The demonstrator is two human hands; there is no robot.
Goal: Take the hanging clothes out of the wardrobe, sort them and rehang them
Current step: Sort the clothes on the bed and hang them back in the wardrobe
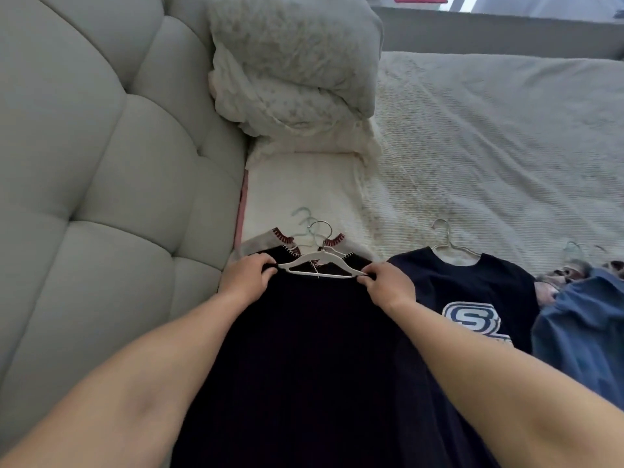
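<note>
Head view: the left hand (248, 276) and right hand (388, 283) each pinch a shoulder of a black garment (304, 349) on a white hanger (320, 261), lying on the bed (489, 146) atop another hung piece. Just beside it lie a navy T-shirt (472, 292) and a blue shirt (580, 332), so sorting looks underway with rehanging still left; no wardrobe is visible.

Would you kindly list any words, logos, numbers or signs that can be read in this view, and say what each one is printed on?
"S": a large white and grey outlined letter on the chest of the navy T-shirt, which lies on the bed on a wire hanger.
Below that letter: the start of a further white print, cut off by the black garment and too little of it shows to read.
Nothing else in view carries legible text.
</note>
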